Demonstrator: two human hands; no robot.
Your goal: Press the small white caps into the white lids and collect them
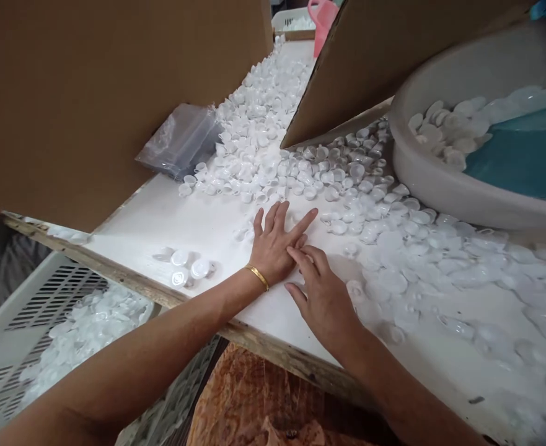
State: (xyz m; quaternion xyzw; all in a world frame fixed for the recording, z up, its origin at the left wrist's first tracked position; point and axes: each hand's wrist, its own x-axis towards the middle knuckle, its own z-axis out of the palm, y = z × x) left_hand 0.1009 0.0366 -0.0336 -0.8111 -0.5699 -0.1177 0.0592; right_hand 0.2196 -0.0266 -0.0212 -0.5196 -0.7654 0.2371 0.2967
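Observation:
My left hand (275, 243) lies flat on the white table (161, 217), palm down, fingers spread, a gold bangle on its wrist. It rests at the near edge of a big spread of small white plastic caps (273, 161). My right hand (321, 291) sits just right of it, fingers bent, its fingertips touching the side of my left hand; whether it holds a cap is hidden. Three loose caps (186, 271) lie to the left near the table's front edge.
A white crate (17, 322) with several caps stands below the table's front edge at left. A clear plastic bag (180, 139) leans on a cardboard wall (91, 93). A pale basin (440, 179) with caps sits at right, a pink jug (323, 21) far back.

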